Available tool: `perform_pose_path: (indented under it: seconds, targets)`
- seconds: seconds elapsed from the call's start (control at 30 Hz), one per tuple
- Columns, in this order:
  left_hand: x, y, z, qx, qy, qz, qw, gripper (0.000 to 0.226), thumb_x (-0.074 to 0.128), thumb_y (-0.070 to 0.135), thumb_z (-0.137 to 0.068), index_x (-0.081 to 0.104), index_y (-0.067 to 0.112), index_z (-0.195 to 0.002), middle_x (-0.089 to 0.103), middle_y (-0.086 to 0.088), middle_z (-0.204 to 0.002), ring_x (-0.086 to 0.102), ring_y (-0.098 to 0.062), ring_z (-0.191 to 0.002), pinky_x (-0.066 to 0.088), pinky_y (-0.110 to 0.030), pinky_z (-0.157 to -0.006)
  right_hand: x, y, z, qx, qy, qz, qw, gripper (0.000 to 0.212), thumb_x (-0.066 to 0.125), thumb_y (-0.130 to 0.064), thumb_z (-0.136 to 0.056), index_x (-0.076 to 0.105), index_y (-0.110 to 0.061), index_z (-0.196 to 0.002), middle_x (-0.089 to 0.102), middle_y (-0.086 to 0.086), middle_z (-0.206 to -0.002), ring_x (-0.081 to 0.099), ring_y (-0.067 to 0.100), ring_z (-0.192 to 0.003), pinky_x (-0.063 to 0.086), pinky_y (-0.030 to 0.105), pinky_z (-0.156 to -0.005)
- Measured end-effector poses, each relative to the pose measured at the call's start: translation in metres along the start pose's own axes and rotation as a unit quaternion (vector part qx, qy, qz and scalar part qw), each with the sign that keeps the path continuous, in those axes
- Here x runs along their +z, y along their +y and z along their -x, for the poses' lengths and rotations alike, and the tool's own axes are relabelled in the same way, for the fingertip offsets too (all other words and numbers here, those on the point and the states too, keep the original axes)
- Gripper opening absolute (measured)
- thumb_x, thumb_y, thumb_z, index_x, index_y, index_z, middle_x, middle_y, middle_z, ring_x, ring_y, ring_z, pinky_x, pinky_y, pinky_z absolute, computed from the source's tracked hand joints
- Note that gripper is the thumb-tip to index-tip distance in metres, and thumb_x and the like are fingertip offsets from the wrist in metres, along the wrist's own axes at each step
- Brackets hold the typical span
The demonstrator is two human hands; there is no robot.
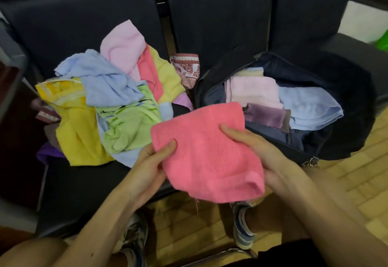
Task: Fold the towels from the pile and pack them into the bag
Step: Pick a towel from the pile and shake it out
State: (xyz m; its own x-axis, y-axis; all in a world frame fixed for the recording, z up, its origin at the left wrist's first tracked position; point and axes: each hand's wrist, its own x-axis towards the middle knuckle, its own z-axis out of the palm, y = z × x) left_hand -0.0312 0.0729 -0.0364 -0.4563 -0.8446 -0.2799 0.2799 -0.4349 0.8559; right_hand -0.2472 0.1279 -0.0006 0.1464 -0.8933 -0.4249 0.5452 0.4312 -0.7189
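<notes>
Folded coral-pink towel (206,151) was held up in both hands, in front of the seat edge, between the pile (109,102) and the bag (346,102), its far corner overlapping the bag's near rim in view. Left hand (151,168) gripped the towel's left edge, thumb on top, fingers curled under and hidden by the cloth. Right hand (258,151) gripped the right edge the same way, thumb lying across the top, the other fingers under the towel. Towel looked roughly square, lower corner sagging, a loose thread hanging off the bottom. Bag was dark, unzipped and wide open, lying on the right seat; inside were folded towels: pale pink towel (252,91) at the back left, light blue towel (308,109) to its right, small purple towel (266,115) in front, and a pale yellow edge (252,72) behind the pink. Pile sat on the left seat, unfolded and tangled: yellow, green, blue, pink and coral pieces overlapping. A maroon patterned towel (186,69) lay at the pile's right edge, near the gap between the seats. Dark padded seats (220,14) ran across the back. Below, the person's shoes (241,224) stood on a yellowish tiled floor (357,178).
</notes>
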Motion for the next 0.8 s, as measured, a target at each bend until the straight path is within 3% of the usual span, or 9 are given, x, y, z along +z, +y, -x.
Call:
perform_pose_path:
  seconds: [0.07,0.2,0.27,0.33,0.47,0.6,0.63,0.7,0.8]
  targets:
    - [0.002,0.003,-0.005,0.045,0.062,-0.089,0.993,0.037,0.067,0.032,-0.083,0.07,0.011,-0.113,0.074,-0.006,-0.112,0.071,-0.019,-0.102,0.058,-0.026,-0.075,-0.017,-0.001,0.001,0.019,0.038,0.048,0.998,0.049,0.072,-0.016,-0.073,0.063,-0.017,-0.122,0.077,0.005,-0.095,0.074,0.023,-0.085,0.059,0.038,-0.071]
    - [0.018,-0.011,-0.012,0.071,0.066,-0.278,0.956,0.029,0.058,0.044,-0.086,0.065,0.032,-0.112,0.073,0.009,-0.107,0.069,-0.004,-0.097,0.051,-0.015,-0.073,-0.048,0.003,0.017,0.0,0.099,0.11,0.989,0.035,0.067,-0.012,-0.086,0.064,-0.026,-0.118,0.077,-0.002,-0.096,0.074,0.017,-0.084,0.061,0.034,-0.066]
    - [0.035,-0.023,-0.02,0.066,0.065,-0.305,0.948,0.016,0.059,0.039,-0.091,0.061,0.038,-0.106,0.071,0.021,-0.1,0.064,0.012,-0.086,0.046,-0.005,-0.065,-0.06,-0.003,0.026,-0.027,0.128,0.131,0.983,0.027,0.064,-0.016,-0.091,0.064,-0.031,-0.114,0.077,-0.005,-0.094,0.074,0.015,-0.082,0.061,0.034,-0.07]
    - [0.059,-0.032,-0.036,0.068,0.046,-0.3,0.95,0.011,0.058,0.028,-0.095,0.06,0.034,-0.105,0.071,0.028,-0.087,0.063,0.016,-0.077,0.045,-0.003,-0.061,-0.077,-0.014,0.032,-0.046,0.154,0.141,0.977,0.023,0.063,-0.02,-0.094,0.063,-0.034,-0.113,0.076,-0.008,-0.092,0.074,0.013,-0.083,0.06,0.033,-0.073]
    - [0.12,-0.034,-0.085,0.069,0.014,-0.3,0.951,0.014,0.058,0.028,-0.096,0.063,0.029,-0.109,0.074,0.014,-0.097,0.068,0.004,-0.081,0.049,-0.01,-0.063,-0.13,-0.055,0.034,-0.066,0.206,0.14,0.966,0.026,0.062,-0.021,-0.095,0.061,-0.027,-0.121,0.076,-0.003,-0.1,0.074,0.016,-0.089,0.06,0.03,-0.07]
    - [0.181,-0.028,-0.145,0.053,-0.037,-0.313,0.947,0.013,0.056,0.037,-0.098,0.057,0.041,-0.111,0.069,0.009,-0.109,0.068,-0.01,-0.098,0.056,-0.031,-0.083,-0.189,-0.11,0.021,-0.071,0.222,0.123,0.965,0.025,0.061,-0.02,-0.096,0.062,-0.022,-0.121,0.076,0.004,-0.103,0.074,0.02,-0.089,0.061,0.029,-0.067]
    - [0.196,-0.03,-0.168,0.055,-0.047,-0.322,0.944,0.013,0.055,0.036,-0.099,0.056,0.041,-0.111,0.068,0.008,-0.11,0.067,-0.011,-0.098,0.056,-0.03,-0.084,-0.205,-0.125,0.015,-0.079,0.237,0.128,0.96,0.024,0.06,-0.019,-0.096,0.062,-0.021,-0.12,0.075,0.005,-0.102,0.073,0.019,-0.086,0.061,0.028,-0.065]
    - [0.222,-0.032,-0.21,0.074,-0.061,-0.337,0.937,0.018,0.056,0.028,-0.101,0.055,0.037,-0.117,0.067,0.008,-0.109,0.066,-0.01,-0.098,0.057,-0.027,-0.086,-0.237,-0.153,-0.002,-0.106,0.266,0.155,0.945,0.027,0.059,-0.014,-0.097,0.061,-0.017,-0.123,0.072,0.007,-0.106,0.069,0.017,-0.085,0.061,0.028,-0.067]
    - [0.255,-0.052,-0.274,0.08,-0.085,-0.38,0.918,0.034,0.059,0.027,-0.096,0.052,0.031,-0.129,0.067,0.002,-0.12,0.064,-0.02,-0.11,0.052,-0.045,-0.1,-0.287,-0.185,-0.029,-0.144,0.331,0.254,0.897,0.031,0.062,-0.012,-0.096,0.058,-0.012,-0.127,0.068,0.004,-0.108,0.064,0.012,-0.085,0.057,0.022,-0.064]
